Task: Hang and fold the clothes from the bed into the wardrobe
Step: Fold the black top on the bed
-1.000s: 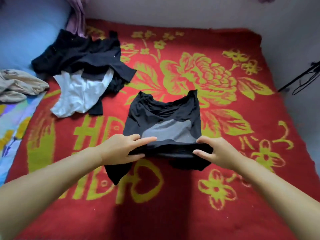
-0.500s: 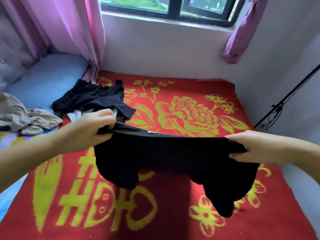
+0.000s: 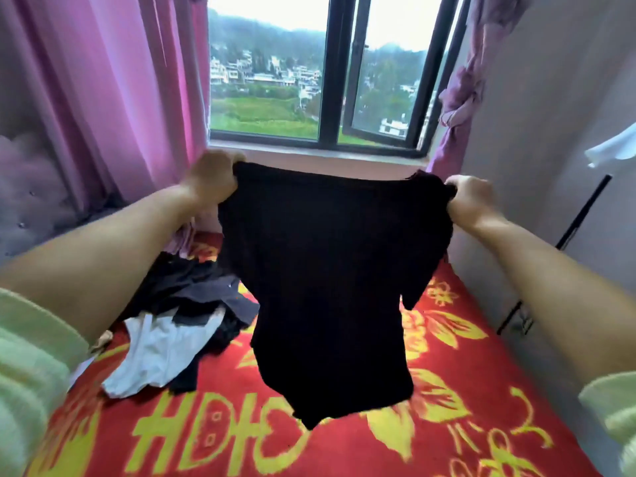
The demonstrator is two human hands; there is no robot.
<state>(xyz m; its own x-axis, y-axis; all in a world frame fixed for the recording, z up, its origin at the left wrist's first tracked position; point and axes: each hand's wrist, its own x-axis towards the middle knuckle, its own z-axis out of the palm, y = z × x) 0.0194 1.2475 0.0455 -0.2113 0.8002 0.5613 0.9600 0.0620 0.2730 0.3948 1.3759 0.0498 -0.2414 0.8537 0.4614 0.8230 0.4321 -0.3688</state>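
Black and limp, the top hangs in the air above the bed, stretched between 2 hands at its upper corners, its hem dangling clear of the red flowered blanket. It looks like a short-sleeved garment, 1 sleeve drooping on its right edge; being so dark, seams and front or back cannot be told apart.

To do this step well, I would judge that the cloth should be kept taut along its top edge so the body falls straight and creases drop out, then either lowered flat onto the blanket for folding or carried to a hanger (no wardrobe is in sight here). Even tension matters: the top edge tilts, its left corner higher than its right, so levelling the hands would help the sides line up.

At the top's upper left corner, the left hand is raised, fingers curled over the fabric edge and bunching it. At the upper right corner, the right hand sits slightly lower, fingers closed in a fist-like pinch on the shoulder. Both forearms reach forward and upward, pale green sleeves pushed back near the elbows.

Left of the top and below it, a heap of dark and white clothes waits on the bed. Behind the top stands a window, with pink curtains to its left.
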